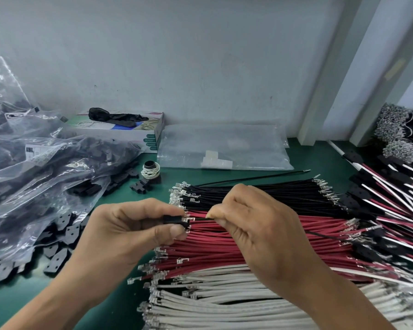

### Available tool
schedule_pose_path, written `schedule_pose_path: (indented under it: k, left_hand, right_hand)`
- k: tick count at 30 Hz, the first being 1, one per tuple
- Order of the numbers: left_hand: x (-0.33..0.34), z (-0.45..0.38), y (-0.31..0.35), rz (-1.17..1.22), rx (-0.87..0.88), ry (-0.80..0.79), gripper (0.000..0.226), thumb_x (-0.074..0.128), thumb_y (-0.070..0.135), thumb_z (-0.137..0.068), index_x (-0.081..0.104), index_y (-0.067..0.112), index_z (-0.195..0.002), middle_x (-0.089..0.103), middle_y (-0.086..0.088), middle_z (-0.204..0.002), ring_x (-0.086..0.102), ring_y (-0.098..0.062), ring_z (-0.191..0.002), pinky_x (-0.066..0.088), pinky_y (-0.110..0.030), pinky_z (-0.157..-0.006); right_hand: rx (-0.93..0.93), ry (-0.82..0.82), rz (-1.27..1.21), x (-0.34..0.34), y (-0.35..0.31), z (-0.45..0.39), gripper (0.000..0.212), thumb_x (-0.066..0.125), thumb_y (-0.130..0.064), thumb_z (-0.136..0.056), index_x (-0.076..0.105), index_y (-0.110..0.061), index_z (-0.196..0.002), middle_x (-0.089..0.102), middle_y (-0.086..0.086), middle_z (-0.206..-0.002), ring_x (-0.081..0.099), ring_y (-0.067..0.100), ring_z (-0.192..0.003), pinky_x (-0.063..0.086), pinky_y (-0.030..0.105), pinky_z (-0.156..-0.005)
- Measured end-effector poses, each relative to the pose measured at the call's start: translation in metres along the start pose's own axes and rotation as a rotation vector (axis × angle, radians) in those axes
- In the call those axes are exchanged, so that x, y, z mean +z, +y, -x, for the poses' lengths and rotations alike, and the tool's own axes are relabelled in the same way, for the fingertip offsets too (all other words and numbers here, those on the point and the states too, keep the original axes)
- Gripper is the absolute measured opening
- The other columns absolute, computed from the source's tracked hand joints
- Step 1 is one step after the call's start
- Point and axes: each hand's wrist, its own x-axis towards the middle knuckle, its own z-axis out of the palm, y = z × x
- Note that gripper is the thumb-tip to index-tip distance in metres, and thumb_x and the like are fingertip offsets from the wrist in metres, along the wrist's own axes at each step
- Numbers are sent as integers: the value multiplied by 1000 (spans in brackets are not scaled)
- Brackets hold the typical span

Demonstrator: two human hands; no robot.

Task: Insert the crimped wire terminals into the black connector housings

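My left hand (pixel 129 232) pinches a small black connector housing (pixel 173 220) between thumb and fingers, above the wire piles. My right hand (pixel 255 225) pinches a thin black wire (pixel 202 219) just right of the housing; its silver crimped terminal (pixel 188 219) sits at the housing's opening. The wire's far end trails out to the right under my right hand. Below lie rows of black wires (pixel 260 194), red wires (pixel 212 246) and white wires (pixel 212 301), all with crimped terminals at their ends.
Clear bags of black housings (pixel 45 163) fill the left, with loose housings (pixel 62 239) on the green mat. A glove box (pixel 119 129), a spool (pixel 150 171) and a flat clear bag (pixel 224 148) lie at the back. Finished harnesses (pixel 391 206) pile at the right.
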Motion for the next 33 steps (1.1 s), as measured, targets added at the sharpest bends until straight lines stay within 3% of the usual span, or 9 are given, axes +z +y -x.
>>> schedule_pose_path:
  k: [3,7,10,12,15,19,26,33]
  left_hand:
    - [0,1,0,6,-23,-17,31,85,9,-61,83,11,-92,77,-23,-82,77,-29,-72,62,-26,-67]
    - [-1,1,0,6,-24,-31,30,84,6,-62,83,9,-92,77,-23,-84,77,-31,-73,63,-28,-69]
    - [3,3,1,-147,75,-29,26,84,5,-64,84,14,-88,78,-15,-80,76,-28,-71,62,-25,-67]
    - [6,4,2,-211,120,-10,27,84,7,-64,84,16,-88,78,-14,-81,74,-31,-71,63,-30,-68]
    - [6,4,3,-211,121,13,28,84,14,-61,84,18,-89,78,-15,-80,75,-32,-71,64,-34,-70]
    - [7,3,3,-188,107,23,28,84,10,-61,84,19,-88,79,-13,-80,76,-27,-69,63,-25,-66]
    - [8,3,0,-188,129,8,26,84,7,-63,84,17,-87,78,-12,-79,74,-18,-66,59,-19,-62]
    - [8,5,-3,-304,235,-18,25,86,10,-67,84,25,-87,77,-8,-79,72,-23,-67,59,-23,-65]
  right_hand:
    - [-12,14,11,-3,1,-1,11,63,-19,-98,74,-19,-99,55,-11,-85,48,4,-76,46,22,-58]
    - [-39,2,41,3,-4,2,10,63,-13,-98,73,-17,-99,57,-7,-87,53,13,-76,49,33,-54]
    - [-45,-20,103,9,-8,4,10,66,-8,-95,72,-15,-99,57,-4,-88,52,15,-76,48,34,-52]
    - [-23,-18,86,13,-10,4,11,65,-6,-95,71,-14,-100,57,-3,-88,52,15,-77,48,33,-53]
    - [13,-1,-6,16,-9,5,12,60,-14,-100,72,-15,-102,57,-6,-90,55,13,-79,50,31,-60]
    - [66,13,-119,14,-5,4,23,52,-27,-101,74,-18,-101,59,-10,-91,57,8,-83,50,28,-67]
    - [63,30,-122,14,-5,6,13,65,-25,-95,74,-16,-94,59,-9,-87,57,10,-80,50,31,-67]
    - [18,36,-90,23,-12,7,18,59,-21,-98,72,-11,-91,58,-4,-85,55,15,-77,49,34,-64]
